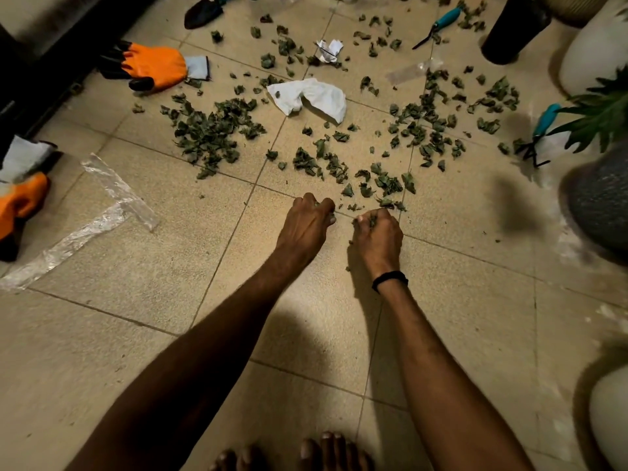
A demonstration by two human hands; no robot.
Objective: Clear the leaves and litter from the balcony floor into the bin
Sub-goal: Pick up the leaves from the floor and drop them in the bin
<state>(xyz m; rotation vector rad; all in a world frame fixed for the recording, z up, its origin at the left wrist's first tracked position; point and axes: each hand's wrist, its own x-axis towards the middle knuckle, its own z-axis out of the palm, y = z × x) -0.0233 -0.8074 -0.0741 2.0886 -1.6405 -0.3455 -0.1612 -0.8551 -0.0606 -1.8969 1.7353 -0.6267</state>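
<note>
The beige tiled floor (136, 266) fills the view. Everything else is placed from the crumpled white paper (307, 98) lying in its upper middle.

Dry green leaves (210, 130) lie scattered all round that paper — a dense heap just to its left, a looser spread to its right, and a thin trail running below it towards the hands. Far right of the paper stand a dark woven pot (601, 198) holding a green plant (601, 120), and above it a pale rounded pot (594, 52). Up and to the right of the paper a black cylinder (513, 28) stands. Well left of the paper lies an orange glove (149, 66), and lower left at the frame edge a second orange glove (20, 205). A strip of clear plastic (102, 212) lies below and left of the paper.

Below the paper, the left hand (306, 222) and right hand (377, 239) sit close together but apart on the floor — each curled into a fist on a clump of leaves.

Above the paper sits a smaller crumpled paper scrap (329, 51); up and to the right lies a teal-handled tool (440, 25).
</note>
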